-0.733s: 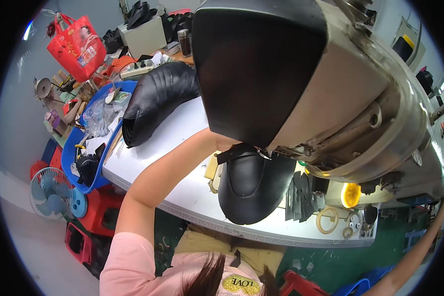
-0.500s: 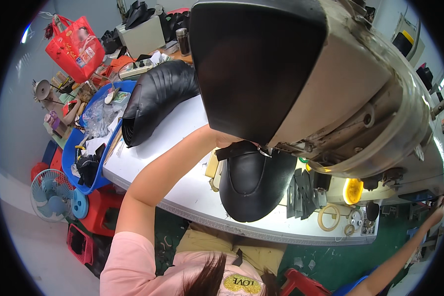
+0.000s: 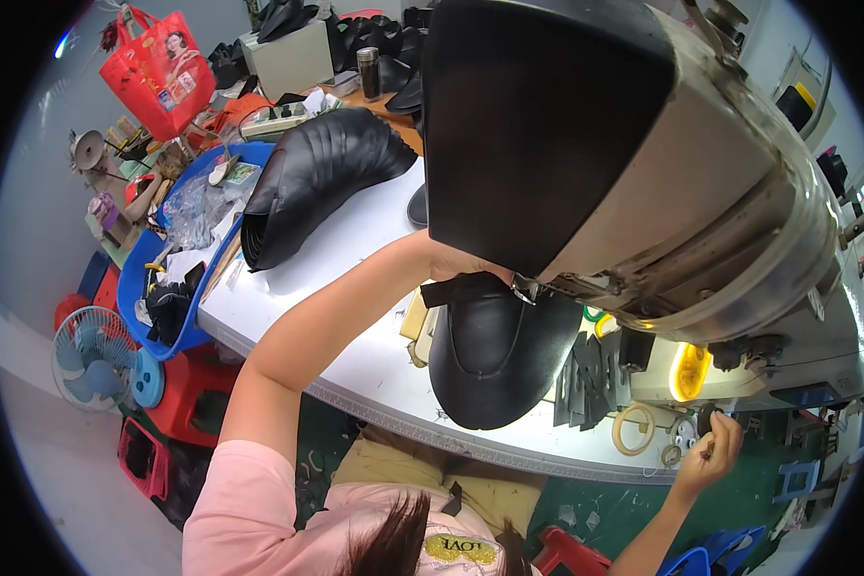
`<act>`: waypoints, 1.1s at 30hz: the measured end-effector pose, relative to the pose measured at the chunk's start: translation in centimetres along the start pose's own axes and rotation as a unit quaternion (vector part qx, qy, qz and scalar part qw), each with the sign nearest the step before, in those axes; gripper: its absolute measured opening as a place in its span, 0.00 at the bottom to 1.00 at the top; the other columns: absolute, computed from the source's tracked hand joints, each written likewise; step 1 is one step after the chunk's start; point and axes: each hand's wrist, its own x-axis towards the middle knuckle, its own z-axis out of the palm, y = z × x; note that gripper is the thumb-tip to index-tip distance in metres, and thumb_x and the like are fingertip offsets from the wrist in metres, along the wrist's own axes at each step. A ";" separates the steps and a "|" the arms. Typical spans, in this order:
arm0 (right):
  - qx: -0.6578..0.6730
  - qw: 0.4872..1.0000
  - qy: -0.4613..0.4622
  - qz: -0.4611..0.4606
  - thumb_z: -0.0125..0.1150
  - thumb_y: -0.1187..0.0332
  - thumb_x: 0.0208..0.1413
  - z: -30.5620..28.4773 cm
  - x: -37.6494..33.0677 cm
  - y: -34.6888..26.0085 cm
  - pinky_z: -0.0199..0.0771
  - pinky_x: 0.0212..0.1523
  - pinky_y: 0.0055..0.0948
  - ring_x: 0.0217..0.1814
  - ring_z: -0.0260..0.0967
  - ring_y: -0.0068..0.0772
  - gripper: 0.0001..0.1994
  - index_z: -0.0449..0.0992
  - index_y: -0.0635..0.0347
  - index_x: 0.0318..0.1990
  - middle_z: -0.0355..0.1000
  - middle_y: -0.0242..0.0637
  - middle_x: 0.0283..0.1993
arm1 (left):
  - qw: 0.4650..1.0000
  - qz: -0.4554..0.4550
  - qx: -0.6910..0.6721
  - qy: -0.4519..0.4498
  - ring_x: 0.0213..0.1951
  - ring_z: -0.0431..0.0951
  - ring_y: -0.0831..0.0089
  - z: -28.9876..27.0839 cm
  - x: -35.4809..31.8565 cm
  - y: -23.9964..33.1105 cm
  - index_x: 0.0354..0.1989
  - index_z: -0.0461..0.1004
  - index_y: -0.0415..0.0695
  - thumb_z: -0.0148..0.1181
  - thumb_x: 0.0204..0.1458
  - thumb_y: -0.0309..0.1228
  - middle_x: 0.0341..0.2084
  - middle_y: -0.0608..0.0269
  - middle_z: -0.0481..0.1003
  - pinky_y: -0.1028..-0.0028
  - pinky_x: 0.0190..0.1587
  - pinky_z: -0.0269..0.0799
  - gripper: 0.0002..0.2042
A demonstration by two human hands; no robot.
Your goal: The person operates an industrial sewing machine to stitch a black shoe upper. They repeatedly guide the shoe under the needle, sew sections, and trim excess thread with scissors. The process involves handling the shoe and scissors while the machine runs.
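Note:
A black leather shoe upper (image 3: 475, 360) stands toe toward me under the head of a sewing machine (image 3: 547, 125). A dark strap (image 3: 451, 292) crosses its top, beside a small shiny metal part (image 3: 522, 290). My left hand (image 3: 461, 259) reaches in from the left and rests at the strap. The machine head hides most of its fingers, so its grip does not show. Beyond the table's right end, my right hand (image 3: 715, 451) is raised, its fingers curled against a dark round knob-like piece (image 3: 708, 419).
A stack of folded black leather uppers (image 3: 322, 182) lies at the table's far left. Beside it stands a blue basin (image 3: 134, 288) of scraps. Dark flat strips (image 3: 586, 384), a tape roll (image 3: 634, 428) and a glowing yellow lamp (image 3: 689, 372) are on the right.
My right hand has come in from the far right to the dark round piece at the table's end. My left hand stays by the upper. The whole view has shifted slightly.

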 end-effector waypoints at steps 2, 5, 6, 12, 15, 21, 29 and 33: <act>0.003 1.000 0.004 -0.007 0.45 0.88 0.37 0.0 0.0 0.0 0.66 0.34 0.34 0.33 0.65 0.41 0.11 0.70 0.69 0.29 0.66 0.42 0.29 | 1.000 -0.009 0.006 -0.009 0.35 0.72 0.74 0.1 -0.2 -0.3 0.38 0.71 0.37 0.63 0.33 0.18 0.32 0.59 0.72 0.80 0.44 0.65 0.18; 0.026 1.000 -0.007 -0.003 0.45 0.88 0.39 -0.3 0.0 0.9 0.66 0.35 0.34 0.34 0.66 0.41 0.11 0.71 0.68 0.29 0.67 0.43 0.30 | 0.999 -0.031 0.011 -0.021 0.35 0.72 0.74 0.5 -0.7 -0.8 0.38 0.71 0.37 0.63 0.33 0.18 0.32 0.59 0.72 0.80 0.44 0.65 0.18; 0.000 1.000 0.009 -0.030 0.45 0.87 0.41 -0.6 0.1 1.8 0.66 0.36 0.34 0.35 0.66 0.41 0.10 0.71 0.68 0.30 0.67 0.43 0.31 | 0.999 -0.040 0.001 -0.025 0.36 0.71 0.74 0.5 -0.8 -0.8 0.38 0.70 0.38 0.63 0.32 0.19 0.33 0.59 0.72 0.80 0.44 0.64 0.19; -0.130 0.962 0.227 0.084 0.43 0.69 0.55 -6.0 4.7 15.3 0.68 0.37 0.31 0.37 0.67 0.37 0.14 0.66 0.64 0.47 0.68 0.44 0.36 | 0.996 -0.065 0.023 -0.050 0.42 0.70 0.71 0.5 -1.1 -0.5 0.45 0.66 0.37 0.63 0.35 0.21 0.39 0.56 0.70 0.77 0.47 0.64 0.24; -0.104 0.941 0.265 0.184 0.41 0.56 0.56 -8.5 8.7 21.1 0.69 0.29 0.27 0.33 0.66 0.31 0.22 0.62 0.64 0.52 0.67 0.44 0.36 | 0.997 -0.069 0.008 -0.029 0.37 0.71 0.75 0.6 -1.2 -0.6 0.39 0.69 0.38 0.64 0.32 0.20 0.36 0.60 0.70 0.79 0.46 0.62 0.21; 0.060 0.912 0.165 0.370 0.41 0.52 0.56 -10.2 8.3 30.9 0.67 0.27 0.28 0.31 0.65 0.30 0.25 0.64 0.68 0.48 0.68 0.41 0.35 | 0.997 -0.064 -0.018 -0.029 0.37 0.71 0.75 0.4 -1.0 -1.4 0.39 0.69 0.38 0.64 0.32 0.19 0.33 0.60 0.71 0.79 0.45 0.63 0.20; 0.137 0.901 0.166 0.377 0.47 0.60 0.54 -0.2 -3.6 29.9 0.58 0.26 0.19 0.26 0.58 0.22 0.18 0.69 0.64 0.46 0.67 0.31 0.32 | 0.997 -0.027 -0.053 -0.039 0.35 0.71 0.74 0.6 -1.0 -1.0 0.37 0.70 0.38 0.61 0.31 0.16 0.32 0.61 0.71 0.79 0.42 0.66 0.19; 0.134 0.875 0.242 0.396 0.43 0.61 0.57 -2.7 -0.4 20.9 0.54 0.23 0.19 0.23 0.52 0.18 0.16 0.71 0.62 0.44 0.69 0.29 0.36 | 0.997 -0.024 -0.036 -0.064 0.38 0.72 0.72 -0.4 -0.7 -2.1 0.42 0.69 0.37 0.60 0.34 0.17 0.36 0.58 0.72 0.76 0.43 0.68 0.21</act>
